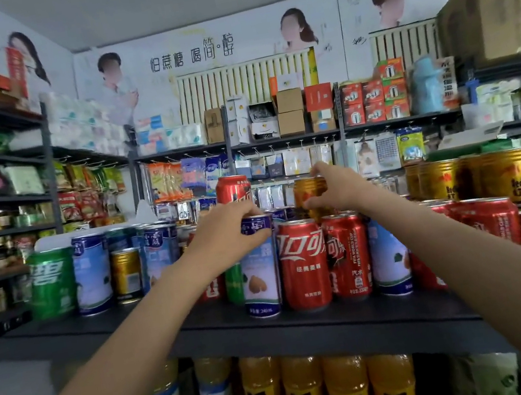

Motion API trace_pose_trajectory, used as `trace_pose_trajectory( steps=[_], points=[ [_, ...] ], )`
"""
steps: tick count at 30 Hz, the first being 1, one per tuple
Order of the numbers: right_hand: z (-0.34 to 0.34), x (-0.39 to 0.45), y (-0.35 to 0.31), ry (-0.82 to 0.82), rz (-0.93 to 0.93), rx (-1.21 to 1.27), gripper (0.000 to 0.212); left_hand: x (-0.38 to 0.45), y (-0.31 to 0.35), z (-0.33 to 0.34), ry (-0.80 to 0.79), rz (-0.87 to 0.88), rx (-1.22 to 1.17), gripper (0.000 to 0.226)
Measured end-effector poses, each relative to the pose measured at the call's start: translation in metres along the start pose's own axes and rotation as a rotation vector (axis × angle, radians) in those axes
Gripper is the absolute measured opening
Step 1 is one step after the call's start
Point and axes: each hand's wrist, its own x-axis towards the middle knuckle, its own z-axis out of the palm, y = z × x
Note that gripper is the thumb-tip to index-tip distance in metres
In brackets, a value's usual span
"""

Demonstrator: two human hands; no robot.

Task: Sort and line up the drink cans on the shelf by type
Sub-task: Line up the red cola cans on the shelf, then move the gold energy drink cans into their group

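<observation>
Blue-and-white cylindrical can point(259, 267) gripped at its rim by left hand point(223, 230), gold can point(309, 194) pinched by right hand point(337, 189), glossy red cans point(304, 264) between wrists, far rows blurred.

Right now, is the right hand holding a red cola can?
No, the right hand grips a gold can raised above the row, while the left hand holds the red cola can.

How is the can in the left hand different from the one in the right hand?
The red can in the left hand is cola-red with white lettering; the gold can in the right hand is golden-orange. The red can sits higher; the gold can lower, partly hidden by fingers. Both are upright, raised above the shelf's standing cans.
</observation>
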Motion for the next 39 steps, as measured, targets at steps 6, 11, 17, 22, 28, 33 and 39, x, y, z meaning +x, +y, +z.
trace_pose_trajectory(
  steps=[6,11,17,22,28,33,39],
  points=[
    [0.017,0.012,-0.004,0.115,0.092,-0.062,0.066,0.004,0.000,0.000,0.013,0.005,0.046,0.017],
    [0.009,0.006,-0.011,0.205,0.111,0.146,0.061,0.016,0.003,-0.010,-0.006,0.042,0.068,0.014],
    [-0.053,-0.015,-0.003,0.492,0.062,0.507,0.050,0.052,0.049,0.003,0.031,0.192,-0.030,0.014],
    [-0.112,-0.066,0.049,0.514,0.067,0.383,0.050,0.065,0.108,0.039,-0.024,0.323,-0.113,0.015],
    [-0.169,-0.116,0.139,0.426,0.221,0.241,0.052,0.080,0.181,0.078,-0.111,0.385,-0.179,0.022],
    [-0.191,-0.137,0.197,0.322,0.276,0.172,0.051,0.092,0.236,0.108,-0.194,0.372,-0.153,0.025],
    [-0.186,-0.146,0.227,0.241,0.193,0.081,0.051,0.088,0.257,0.134,-0.291,0.374,0.061,0.026]
  ],
)
